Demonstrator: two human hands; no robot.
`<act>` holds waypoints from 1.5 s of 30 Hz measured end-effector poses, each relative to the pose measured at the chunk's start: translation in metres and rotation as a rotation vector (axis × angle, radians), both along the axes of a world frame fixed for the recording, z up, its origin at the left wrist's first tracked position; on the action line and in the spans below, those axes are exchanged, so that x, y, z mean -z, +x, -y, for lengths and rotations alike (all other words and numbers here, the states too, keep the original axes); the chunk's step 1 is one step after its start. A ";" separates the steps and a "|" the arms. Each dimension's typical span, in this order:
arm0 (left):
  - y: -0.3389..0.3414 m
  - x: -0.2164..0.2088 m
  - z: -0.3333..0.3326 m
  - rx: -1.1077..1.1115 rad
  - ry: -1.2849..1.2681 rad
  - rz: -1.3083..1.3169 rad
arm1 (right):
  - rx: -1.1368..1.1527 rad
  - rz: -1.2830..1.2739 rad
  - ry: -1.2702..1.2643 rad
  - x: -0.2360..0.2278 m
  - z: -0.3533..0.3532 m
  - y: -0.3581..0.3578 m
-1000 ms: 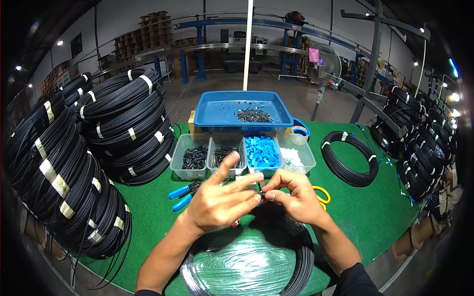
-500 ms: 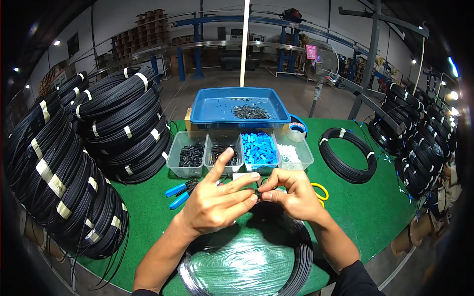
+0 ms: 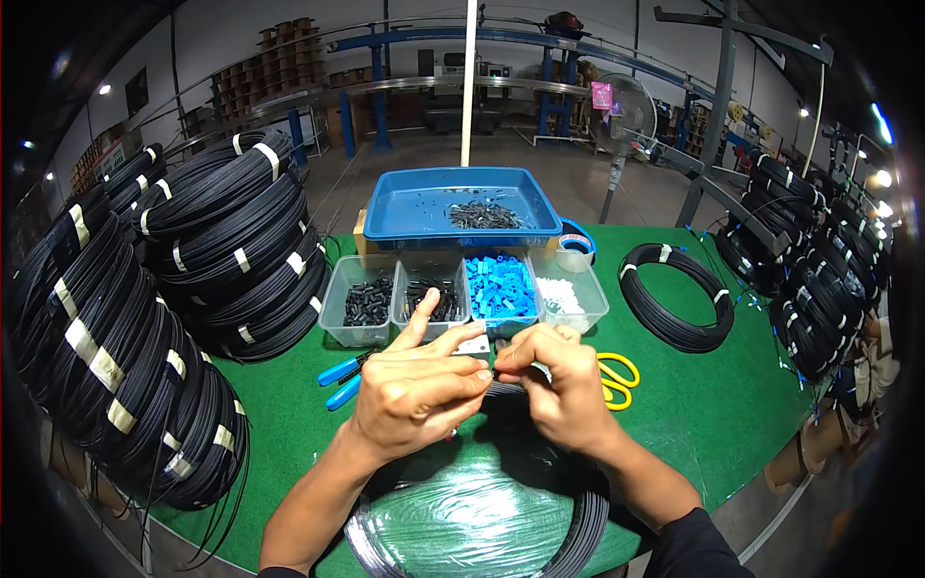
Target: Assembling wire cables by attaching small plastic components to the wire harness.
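Note:
My left hand (image 3: 414,395) and my right hand (image 3: 554,385) meet fingertip to fingertip above the far rim of a black cable coil (image 3: 590,506). Both pinch at a small dark piece (image 3: 494,372), mostly covered by the fingers, so its kind cannot be made out. The left index finger points up and away from the pinch, while the right fingers are curled in. Clear plastic film (image 3: 472,520) lies shiny across the coil's middle. Partly behind the hands is a small grey-white block (image 3: 474,348).
Beyond the hands stand clear bins of black parts (image 3: 367,306), blue connectors (image 3: 501,289) and white bits (image 3: 561,297). Behind them is a blue tray (image 3: 385,229). Blue-handled pliers (image 3: 342,382) and yellow scissors (image 3: 631,382) flank the hands. Cable coils (image 3: 231,250) pile up left; another coil (image 3: 631,299) lies right.
Both hands have shifted slightly left and turned, the right knuckles rolling over so the dark piece shows less. More of the yellow scissors is visible.

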State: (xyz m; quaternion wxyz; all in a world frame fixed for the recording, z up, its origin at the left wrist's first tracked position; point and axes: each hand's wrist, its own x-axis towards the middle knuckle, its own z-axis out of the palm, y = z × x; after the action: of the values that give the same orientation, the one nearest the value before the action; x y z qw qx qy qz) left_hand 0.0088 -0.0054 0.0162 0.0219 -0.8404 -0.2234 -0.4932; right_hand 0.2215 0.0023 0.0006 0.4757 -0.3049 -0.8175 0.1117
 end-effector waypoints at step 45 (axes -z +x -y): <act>-0.002 0.005 -0.006 0.153 -0.292 0.169 | 0.153 0.220 0.822 -0.003 -0.004 0.006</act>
State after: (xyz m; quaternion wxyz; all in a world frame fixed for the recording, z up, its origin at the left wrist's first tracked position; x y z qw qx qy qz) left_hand 0.0068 0.0002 0.0112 -0.1567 -0.8048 -0.2288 -0.5248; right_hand 0.2271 0.0066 0.0035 0.4745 -0.1598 -0.8149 -0.2920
